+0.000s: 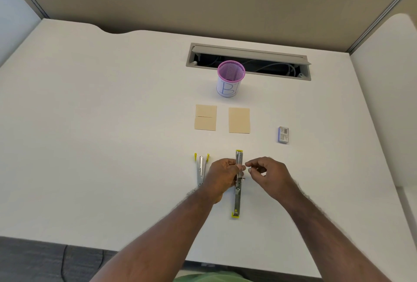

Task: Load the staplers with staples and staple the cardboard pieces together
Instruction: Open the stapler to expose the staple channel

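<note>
2 hands [222, 174] [265, 172], perhaps steadying opened stapler [237, 193]

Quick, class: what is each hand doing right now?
Left hand: grips the opened stapler.
Right hand: fingers pinched; what they hold cannot be told.

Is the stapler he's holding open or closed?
Open. The stapler is unfolded flat, with a yellow tip at each end. The left hand grips its middle.
</note>
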{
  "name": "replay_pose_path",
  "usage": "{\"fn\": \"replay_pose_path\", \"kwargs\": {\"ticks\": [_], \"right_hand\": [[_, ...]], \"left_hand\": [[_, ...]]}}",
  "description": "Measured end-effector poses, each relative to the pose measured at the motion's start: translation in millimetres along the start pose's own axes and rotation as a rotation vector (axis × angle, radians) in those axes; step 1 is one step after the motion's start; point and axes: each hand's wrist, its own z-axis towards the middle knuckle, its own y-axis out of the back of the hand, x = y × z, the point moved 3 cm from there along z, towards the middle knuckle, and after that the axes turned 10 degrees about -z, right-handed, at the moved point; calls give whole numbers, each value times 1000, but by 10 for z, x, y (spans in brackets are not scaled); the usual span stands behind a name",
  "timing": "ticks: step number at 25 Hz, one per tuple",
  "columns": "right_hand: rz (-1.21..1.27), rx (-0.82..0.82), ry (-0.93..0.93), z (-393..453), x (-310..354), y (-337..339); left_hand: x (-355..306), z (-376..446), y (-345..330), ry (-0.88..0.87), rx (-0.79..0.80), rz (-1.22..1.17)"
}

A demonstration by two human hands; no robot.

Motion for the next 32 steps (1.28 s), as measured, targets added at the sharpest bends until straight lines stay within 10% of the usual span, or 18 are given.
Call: {"fn": "replay_pose_path", "kwargs": {"ticks": [32], "right_hand": [[256,-61,-211,39,-221,41]], "left_hand": [[-223,287,-260,-187,-291,905]]}}
